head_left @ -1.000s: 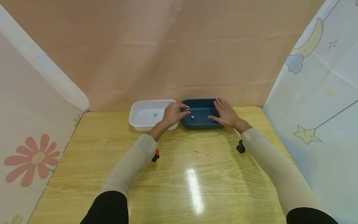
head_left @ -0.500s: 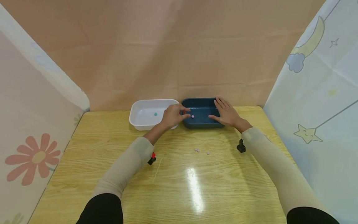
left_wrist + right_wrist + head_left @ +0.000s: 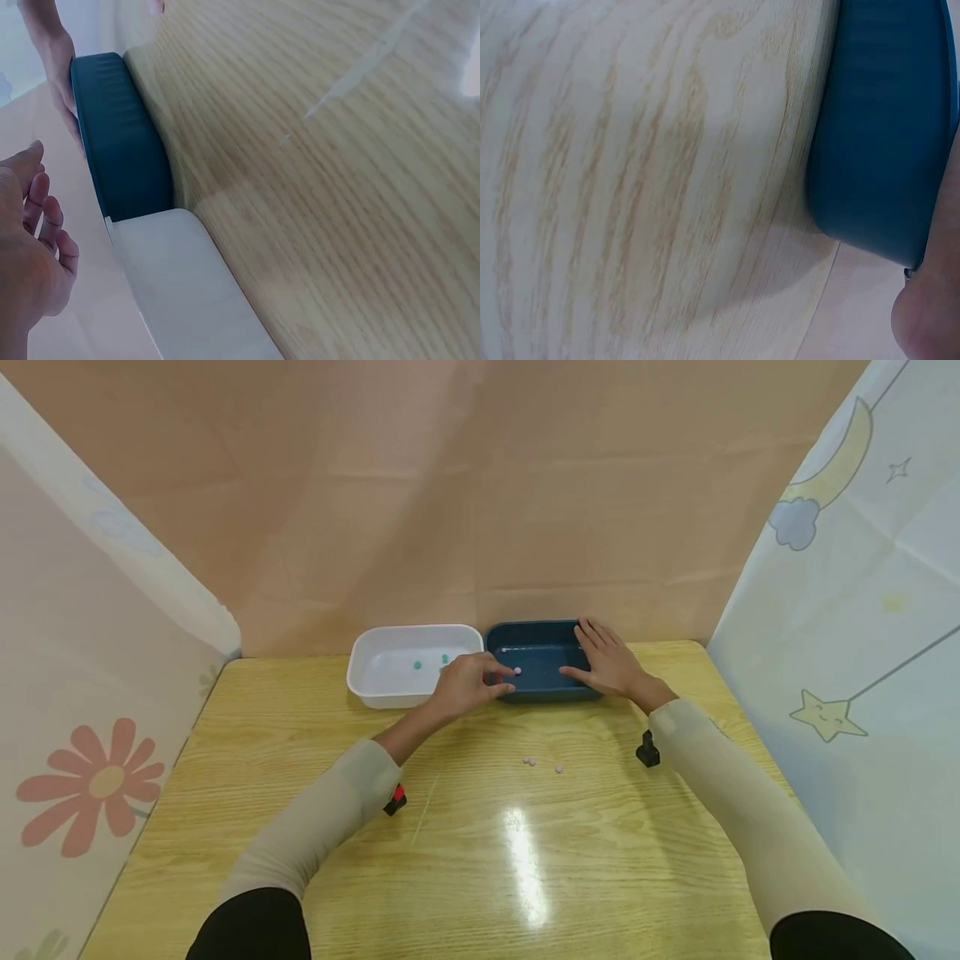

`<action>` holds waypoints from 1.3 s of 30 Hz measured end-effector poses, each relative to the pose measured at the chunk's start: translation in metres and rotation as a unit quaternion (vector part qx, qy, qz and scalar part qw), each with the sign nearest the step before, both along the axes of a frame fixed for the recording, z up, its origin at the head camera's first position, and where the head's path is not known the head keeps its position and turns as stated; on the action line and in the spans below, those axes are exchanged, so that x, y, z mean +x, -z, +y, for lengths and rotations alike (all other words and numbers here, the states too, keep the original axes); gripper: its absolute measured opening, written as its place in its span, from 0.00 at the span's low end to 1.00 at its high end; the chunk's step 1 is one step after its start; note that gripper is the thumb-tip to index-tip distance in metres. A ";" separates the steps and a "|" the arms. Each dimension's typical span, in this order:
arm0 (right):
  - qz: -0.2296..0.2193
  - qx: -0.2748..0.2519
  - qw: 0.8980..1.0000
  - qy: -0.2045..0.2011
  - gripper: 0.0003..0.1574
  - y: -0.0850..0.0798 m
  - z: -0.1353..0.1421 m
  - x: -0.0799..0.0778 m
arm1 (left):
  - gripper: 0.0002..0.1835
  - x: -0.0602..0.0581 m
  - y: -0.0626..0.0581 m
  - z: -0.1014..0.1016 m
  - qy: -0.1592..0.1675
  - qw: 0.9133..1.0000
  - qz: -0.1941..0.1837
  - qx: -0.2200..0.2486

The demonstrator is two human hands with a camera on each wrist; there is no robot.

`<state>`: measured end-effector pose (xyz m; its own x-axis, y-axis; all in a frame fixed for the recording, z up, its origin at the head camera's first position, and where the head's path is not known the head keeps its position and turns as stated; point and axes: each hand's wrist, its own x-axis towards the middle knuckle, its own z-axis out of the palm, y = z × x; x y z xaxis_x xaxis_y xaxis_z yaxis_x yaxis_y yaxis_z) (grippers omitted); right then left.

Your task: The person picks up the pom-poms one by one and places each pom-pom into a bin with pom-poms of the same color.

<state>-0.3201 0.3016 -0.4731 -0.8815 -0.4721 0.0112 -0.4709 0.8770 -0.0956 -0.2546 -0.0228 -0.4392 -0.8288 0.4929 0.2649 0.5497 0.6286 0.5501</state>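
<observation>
at the navy tray, left hand over left edge, grip parted, right hand spread on right rim, room between

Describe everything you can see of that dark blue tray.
The dark blue tray is open-topped with rounded corners, apparently plastic. It sits upright on the wood-grained table beside the white tray. Two pinkish balls show inside. The right hand rests on its right end; the left hand hovers over its left end.

- Cannot see the near right corner of the white tray behind the left hand.
- Catch the right hand only partly, cut off by its wrist view's edge.
- Cannot identify the pink bits, too small.
</observation>
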 end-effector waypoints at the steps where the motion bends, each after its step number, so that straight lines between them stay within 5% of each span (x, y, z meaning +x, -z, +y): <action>1: 0.001 0.001 1.000 0.000 0.63 0.000 0.000 0.000 | 0.14 0.001 0.000 0.000 0.003 1.000 -0.003 0.001; 20: -0.002 0.000 1.000 -0.001 0.68 0.001 0.001 0.000 | 0.12 0.031 0.022 0.001 0.084 0.996 -0.012 -0.007; 39: 0.000 -0.006 1.000 0.001 0.64 0.003 0.002 0.001 | 0.12 0.043 0.045 0.008 0.124 0.991 0.016 -0.044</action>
